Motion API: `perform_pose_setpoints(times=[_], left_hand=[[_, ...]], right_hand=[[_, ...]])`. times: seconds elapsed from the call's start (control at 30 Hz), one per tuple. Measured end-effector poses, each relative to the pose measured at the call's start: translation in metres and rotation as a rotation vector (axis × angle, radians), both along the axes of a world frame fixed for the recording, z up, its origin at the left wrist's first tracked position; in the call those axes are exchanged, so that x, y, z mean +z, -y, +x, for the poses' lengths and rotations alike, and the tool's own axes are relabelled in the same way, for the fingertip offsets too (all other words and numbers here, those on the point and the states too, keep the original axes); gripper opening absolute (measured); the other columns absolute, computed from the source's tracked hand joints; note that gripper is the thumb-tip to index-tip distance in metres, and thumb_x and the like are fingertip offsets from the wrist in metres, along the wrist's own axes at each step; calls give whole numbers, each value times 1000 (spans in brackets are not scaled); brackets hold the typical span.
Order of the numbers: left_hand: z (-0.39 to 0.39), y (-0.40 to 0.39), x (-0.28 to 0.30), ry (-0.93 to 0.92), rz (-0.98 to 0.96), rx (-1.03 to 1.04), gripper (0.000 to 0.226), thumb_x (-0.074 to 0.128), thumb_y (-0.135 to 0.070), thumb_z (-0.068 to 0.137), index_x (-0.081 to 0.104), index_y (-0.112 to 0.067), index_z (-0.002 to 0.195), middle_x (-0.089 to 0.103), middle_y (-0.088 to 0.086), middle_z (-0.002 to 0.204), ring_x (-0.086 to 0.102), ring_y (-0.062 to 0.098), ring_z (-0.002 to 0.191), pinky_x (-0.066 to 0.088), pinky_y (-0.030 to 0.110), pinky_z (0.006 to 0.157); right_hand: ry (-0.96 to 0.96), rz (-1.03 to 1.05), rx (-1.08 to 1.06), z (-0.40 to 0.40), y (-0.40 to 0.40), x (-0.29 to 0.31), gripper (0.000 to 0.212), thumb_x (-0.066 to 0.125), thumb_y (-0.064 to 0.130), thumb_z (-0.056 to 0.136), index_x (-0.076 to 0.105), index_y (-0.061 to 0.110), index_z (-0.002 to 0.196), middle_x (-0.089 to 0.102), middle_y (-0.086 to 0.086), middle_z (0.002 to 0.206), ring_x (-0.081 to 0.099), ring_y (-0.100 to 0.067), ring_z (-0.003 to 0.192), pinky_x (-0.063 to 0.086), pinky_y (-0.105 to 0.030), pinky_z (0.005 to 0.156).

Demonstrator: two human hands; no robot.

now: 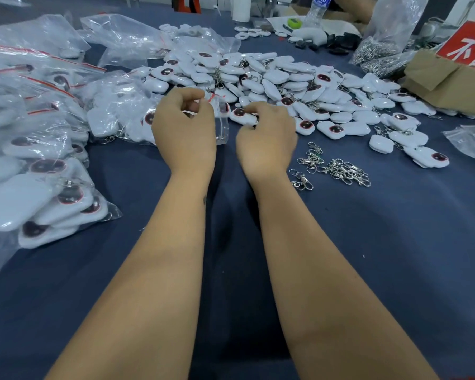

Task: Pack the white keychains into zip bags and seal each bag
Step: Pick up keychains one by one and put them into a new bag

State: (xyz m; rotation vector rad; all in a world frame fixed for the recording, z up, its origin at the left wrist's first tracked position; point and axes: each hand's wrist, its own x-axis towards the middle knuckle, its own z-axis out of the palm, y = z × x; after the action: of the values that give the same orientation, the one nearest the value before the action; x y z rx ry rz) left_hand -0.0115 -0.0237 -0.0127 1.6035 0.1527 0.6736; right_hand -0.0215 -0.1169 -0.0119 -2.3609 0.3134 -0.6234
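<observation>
Two hands, left hand (185, 127) fingers pinching one zip bag (222, 124), right hand (266, 138) fingers gripping one white keychain (242, 115)

**Even overhead light, soft picture with bent edges**

The scene is evenly and fairly brightly lit from above, with a cool cast. Shadows are weak: a dark soft patch lies on the blue counter (395, 242) between the forearms. Glare streaks the clear bags (39, 111) at the left (their contents wash out to pale white). The whole picture is slightly soft, the wide lens curves and stretches things at the edges, and the far background is blurred.
</observation>
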Motion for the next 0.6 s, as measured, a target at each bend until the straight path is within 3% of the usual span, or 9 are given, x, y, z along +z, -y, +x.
perform_pose_setpoints(times=[0.07,0.17,0.27,0.37,0.47,0.57,0.6], left_hand=[[-1,2,-1,-5,48,-14,20,56,-12,85,66,-29,89,63,-10,89,54,2,74,41,11,67],[-6,7,2,62,71,-45,23,53,-9,83,67,-25,91,63,-3,98,51,1,75,40,9,72],[-12,18,7,78,-91,-279,23,52,-5,84,67,-22,87,66,-4,89,55,9,75,46,22,70],[-16,30,8,4,-251,-530,25,50,0,90,69,-17,92,66,-6,91,61,-2,75,48,13,66],[-11,36,3,-96,-384,-669,25,47,-11,96,69,-22,99,66,-8,109,62,-12,84,47,8,72],[-1,33,-3,-170,-525,-668,24,46,-21,99,68,-22,110,66,-8,112,65,-11,88,48,8,71],[2,33,-4,-190,-528,-658,25,47,-23,99,68,-21,113,67,-7,114,66,-7,95,50,11,78]], right_hand=[[-126,-40,-111,-1,10,0,52,51,15,85,50,23,136,44,-7,140,37,-29,130,25,-37,107],[-278,-97,-106,-1,11,-3,45,49,18,87,48,16,132,44,-13,139,36,-33,130,24,-41,106],[-243,-197,-57,-1,10,-7,43,46,14,89,49,18,132,48,-11,134,39,-32,127,28,-41,100],[-198,-211,-59,2,11,-7,34,43,20,96,49,21,130,51,-9,131,40,-31,126,30,-40,98],[-117,-20,-58,4,13,-6,27,38,27,102,54,16,120,61,-8,119,48,-31,117,35,-40,96],[14,331,-5,5,12,-3,23,38,25,102,57,16,94,61,2,90,52,-24,92,39,-35,82],[56,452,24,5,11,-1,24,39,22,101,56,18,86,57,4,83,51,-22,86,38,-34,78]])
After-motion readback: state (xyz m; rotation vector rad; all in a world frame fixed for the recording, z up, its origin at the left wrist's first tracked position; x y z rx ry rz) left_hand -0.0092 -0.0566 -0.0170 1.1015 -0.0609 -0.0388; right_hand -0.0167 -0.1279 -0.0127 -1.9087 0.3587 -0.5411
